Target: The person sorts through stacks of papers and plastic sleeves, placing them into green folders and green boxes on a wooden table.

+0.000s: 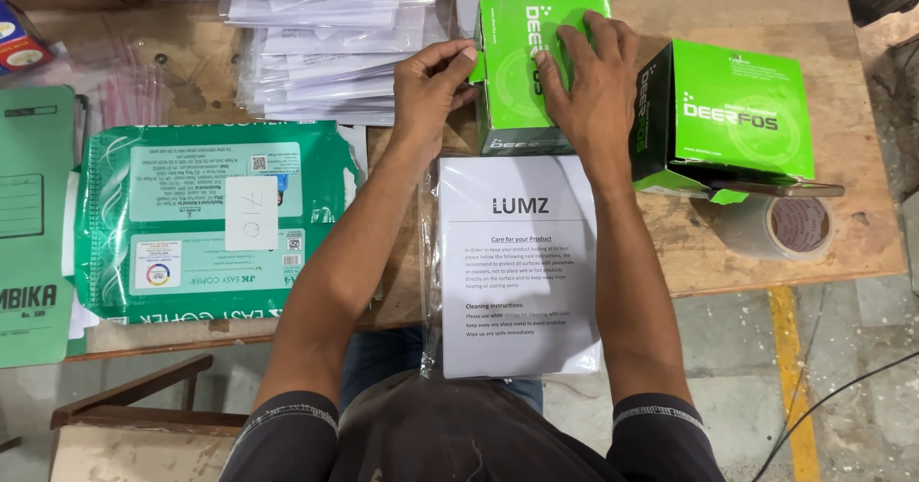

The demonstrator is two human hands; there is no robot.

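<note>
Resting on the wooden table (pixel 842 243), straight ahead of the person and at arm's reach: one green box (pixel 525 70), its long axis running away from the body, top face up.

Left hand (pixel 431 85): at the box's left edge, fingers curled, thumb and fingertips pinching what looks like a small flap at the upper left corner. Partly closed; gripping the flap only, not the box body.

Right hand (pixel 592 75): laid palm down across the top face, fingers spread and flat, pressing rather than grasping. Open. This hand covers more of the box and sits nearer its middle; the left works only the edge.

Nearby items:
- Second green box (pixel 732 113), just to the right of the first, well clear of the left hand, beside the right forearm.
- Tape roll (pixel 780 225), in front of that second box, near the table edge.
- Printed sheet in a clear sleeve (pixel 522 271), lying between the two forearms, overhanging the near edge.
- Green paper pack (pixel 206 219), left of the left forearm.
- Stack of clear sleeves (pixel 325 46), beyond the left hand.
</note>
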